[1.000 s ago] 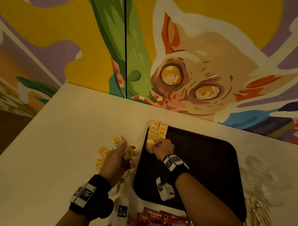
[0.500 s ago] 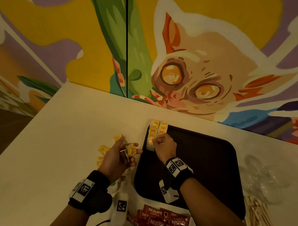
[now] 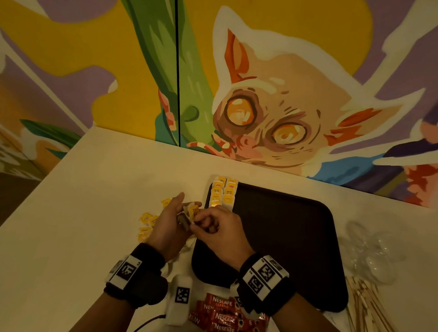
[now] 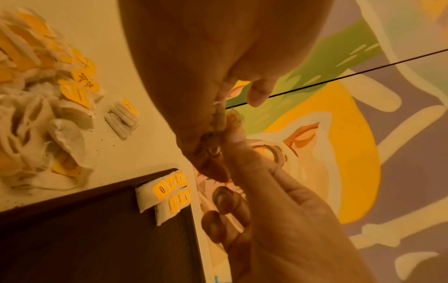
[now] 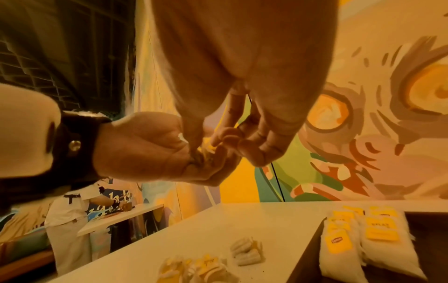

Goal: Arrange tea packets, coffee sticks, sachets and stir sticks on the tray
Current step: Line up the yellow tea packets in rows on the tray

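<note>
A dark tray (image 3: 284,245) lies on the white table. Two short rows of yellow-tagged tea packets (image 3: 223,193) fill its far left corner, also seen as tea packets (image 5: 363,239) in the right wrist view. My left hand (image 3: 179,214) hovers just left of the tray and grips a small bunch of tea packets (image 3: 193,211). My right hand (image 3: 205,221) meets it and pinches one packet of that bunch between thumb and forefinger. Loose tea packets (image 3: 146,223) lie under and left of my left hand, a big pile (image 4: 36,95) in the left wrist view.
Red Nescafe coffee sticks (image 3: 222,317) lie at the near edge between my wrists. Wooden stir sticks (image 3: 371,310) and clear plastic items (image 3: 369,253) sit right of the tray. A painted wall closes the far side. A person (image 5: 70,210) stands at another table.
My right hand has left the rows of packets on the tray and moved left and nearer to meet my left hand, where it now pinches a packet from the bunch.
</note>
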The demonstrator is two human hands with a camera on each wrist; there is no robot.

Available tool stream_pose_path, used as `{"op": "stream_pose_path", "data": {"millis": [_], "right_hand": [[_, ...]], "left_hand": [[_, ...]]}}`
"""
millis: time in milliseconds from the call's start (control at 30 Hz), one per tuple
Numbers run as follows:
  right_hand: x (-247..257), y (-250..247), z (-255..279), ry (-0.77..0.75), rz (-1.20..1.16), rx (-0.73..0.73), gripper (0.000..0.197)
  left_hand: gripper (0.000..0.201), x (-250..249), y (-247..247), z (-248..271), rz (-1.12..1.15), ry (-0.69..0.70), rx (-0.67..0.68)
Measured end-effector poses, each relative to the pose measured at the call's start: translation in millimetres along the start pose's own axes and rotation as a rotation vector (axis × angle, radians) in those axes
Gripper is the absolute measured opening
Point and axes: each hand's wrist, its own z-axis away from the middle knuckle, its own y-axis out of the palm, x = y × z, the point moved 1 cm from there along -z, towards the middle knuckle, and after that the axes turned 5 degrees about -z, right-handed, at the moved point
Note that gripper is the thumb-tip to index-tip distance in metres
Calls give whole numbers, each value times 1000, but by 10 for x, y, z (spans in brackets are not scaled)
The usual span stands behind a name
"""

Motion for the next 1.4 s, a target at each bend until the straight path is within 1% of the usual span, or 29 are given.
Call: {"op": "stream_pose_path", "data": {"millis": [67, 133, 233, 300, 400, 467, 600, 733, 833, 867, 933, 1000, 1033, 1133, 1333, 1400], "right_hand": [[-5, 2, 15, 0, 3, -49, 6], [4, -11, 41, -13, -14, -64, 2], [22, -41, 93, 6, -108, -36, 2], [20, -62, 117, 37, -186, -32, 2], [22, -101, 128, 104, -323, -68, 6], [38, -132, 127, 123, -402, -83, 6], [48, -185, 111, 131, -471, -108, 8], [24, -220, 97, 139, -442, -114, 15], [8, -228, 86, 100, -411, -116, 19], [5, -226, 82, 92, -413, -119, 19], [6, -216, 80, 79, -419, -129, 18], [16, -207, 88, 73, -422, -147, 17], [22, -207, 92, 75, -427, -160, 17], [31, -222, 98, 86, -447, -176, 19], [70, -287, 95, 39, -370, -85, 18], [77, -320, 89, 57, -359, -49, 19]], "left_hand": [[43, 10, 15, 35, -3, 27, 9], [33, 26, 15, 63, -22, 51, -7], [24, 43, -26, 99, -130, 104, -94], [22, 55, -64, 99, -138, 124, -150], [22, 76, -119, 94, -106, 123, -182], [23, 77, -123, 108, -107, 131, -175], [21, 66, -102, 151, -144, 151, -138], [19, 62, -64, 202, -255, 202, -89], [15, 51, -4, 270, -417, 338, -39], [13, 52, 11, 281, -485, 400, -42], [9, 59, 25, 272, -578, 517, -90], [10, 65, 28, 248, -613, 609, -158], [9, 67, 30, 243, -619, 632, -183], [7, 74, 38, 223, -618, 644, -196], [6, 59, 19, 222, -681, 649, -146], [7, 38, 28, 234, -692, 653, -121]]}}
